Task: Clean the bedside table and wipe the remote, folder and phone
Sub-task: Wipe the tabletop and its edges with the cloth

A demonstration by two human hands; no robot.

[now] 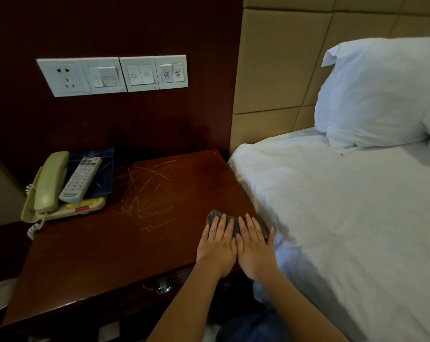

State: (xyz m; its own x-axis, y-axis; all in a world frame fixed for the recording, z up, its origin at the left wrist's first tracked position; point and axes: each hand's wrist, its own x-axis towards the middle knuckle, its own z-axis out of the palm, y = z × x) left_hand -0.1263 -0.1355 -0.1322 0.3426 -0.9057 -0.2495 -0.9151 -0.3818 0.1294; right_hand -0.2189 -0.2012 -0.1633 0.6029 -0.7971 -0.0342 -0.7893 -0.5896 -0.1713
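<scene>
We see both hands flat, fingers straight, side by side: left hand [217, 245] and right hand [254, 251] press grey cloth [212, 216] onto bedside table [98, 255] near right front edge, beside white duvet [332, 218]. Cloth mostly hidden under fingers. Far left corner: remote [80, 178] lies on dark blue folder [106, 169], both atop beige phone [48, 188]. Phone keypad covered; folder lettering illegible to us.
</scene>
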